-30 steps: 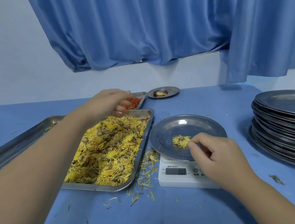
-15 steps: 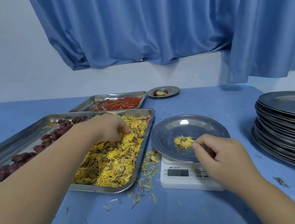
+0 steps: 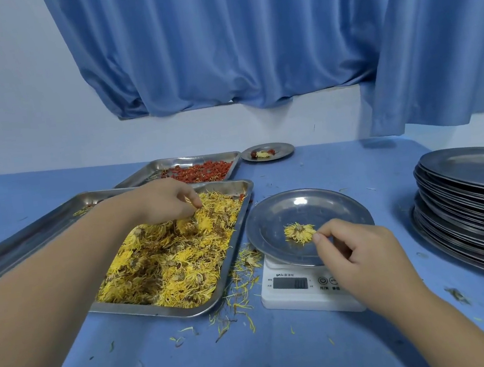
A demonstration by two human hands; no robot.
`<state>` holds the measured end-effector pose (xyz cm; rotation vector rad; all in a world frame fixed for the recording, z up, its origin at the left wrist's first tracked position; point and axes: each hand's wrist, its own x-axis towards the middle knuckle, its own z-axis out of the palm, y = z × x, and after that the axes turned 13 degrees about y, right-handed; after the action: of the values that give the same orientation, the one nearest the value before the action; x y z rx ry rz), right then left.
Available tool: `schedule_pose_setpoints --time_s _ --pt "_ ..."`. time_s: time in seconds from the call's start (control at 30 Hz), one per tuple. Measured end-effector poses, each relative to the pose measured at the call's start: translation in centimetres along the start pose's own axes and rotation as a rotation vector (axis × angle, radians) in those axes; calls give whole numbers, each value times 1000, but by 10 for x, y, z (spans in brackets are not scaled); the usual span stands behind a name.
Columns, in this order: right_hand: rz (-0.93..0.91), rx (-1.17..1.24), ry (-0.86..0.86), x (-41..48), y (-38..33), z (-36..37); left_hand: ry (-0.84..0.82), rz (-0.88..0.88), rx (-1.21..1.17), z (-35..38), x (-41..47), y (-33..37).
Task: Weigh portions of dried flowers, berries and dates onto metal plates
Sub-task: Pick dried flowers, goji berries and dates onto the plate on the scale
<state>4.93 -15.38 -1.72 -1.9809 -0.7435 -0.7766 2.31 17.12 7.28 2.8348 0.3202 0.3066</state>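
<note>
Head view: our left arm reaches over the tray (image 3: pixel 171 309) of dried flowers (image 3: pixel 167 259), left hand (image 3: pixel 164 203) palm down, fingertips (image 3: pixel 196 203) bunched into the heap; we cannot tell whether they grip any. Beside the tray a plate (image 3: pixel 328 203) sits on the scale (image 3: pixel 291 296), and our right hand (image 3: pixel 365 256), fingers curled above its near rim, pinches the edge of the one flower (image 3: pixel 298 232) lying there.
</note>
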Motion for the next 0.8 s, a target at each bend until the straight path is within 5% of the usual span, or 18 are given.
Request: schedule_pose_setpoints --time_s 0.27,0.47,0.8 --pt "11 -1 -7 1 1 0 128 215 216 17 -1 19" --pt "15 2 -20 1 0 -1 -183 218 512 29 1 37" --pt "4 8 -29 0 -1 0 29 37 -4 5 -3 25"
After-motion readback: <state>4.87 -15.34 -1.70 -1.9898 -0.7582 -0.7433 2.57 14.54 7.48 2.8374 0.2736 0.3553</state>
